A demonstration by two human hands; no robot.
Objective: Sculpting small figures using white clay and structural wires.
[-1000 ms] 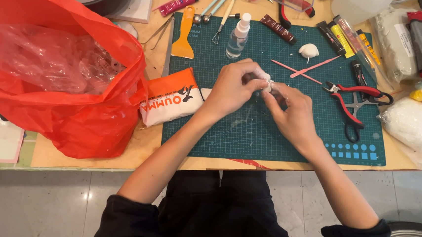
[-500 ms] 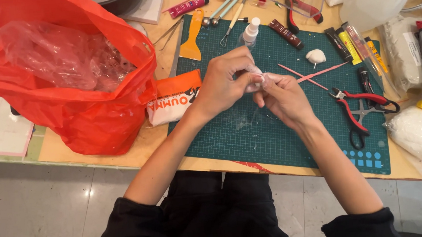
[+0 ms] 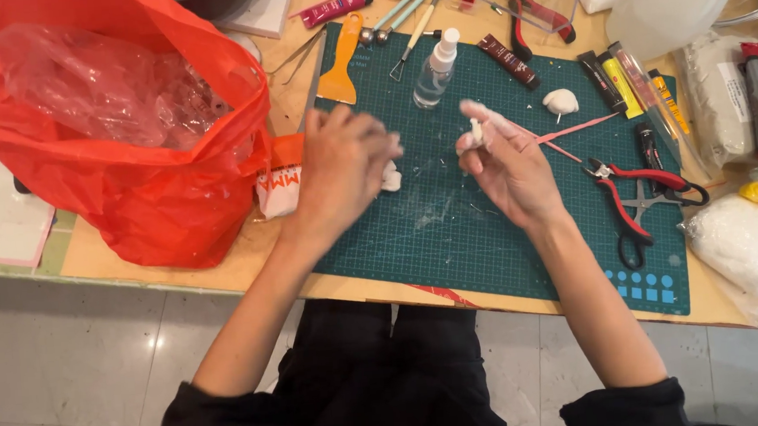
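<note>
White clay bit pinched between right hand fingertips. Left hand fingers curled, blurred, over white clay lump on green cutting mat; grip indeterminate.

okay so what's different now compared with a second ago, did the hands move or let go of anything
The hands have come apart. A second ago both worked one small white lump together over the cutting mat. Now the left hand has pulled away to the left, with a white piece at its fingers, while the right hand keeps a white bit pinched. The red pliers, spray bottle and orange bag stayed put.
</note>
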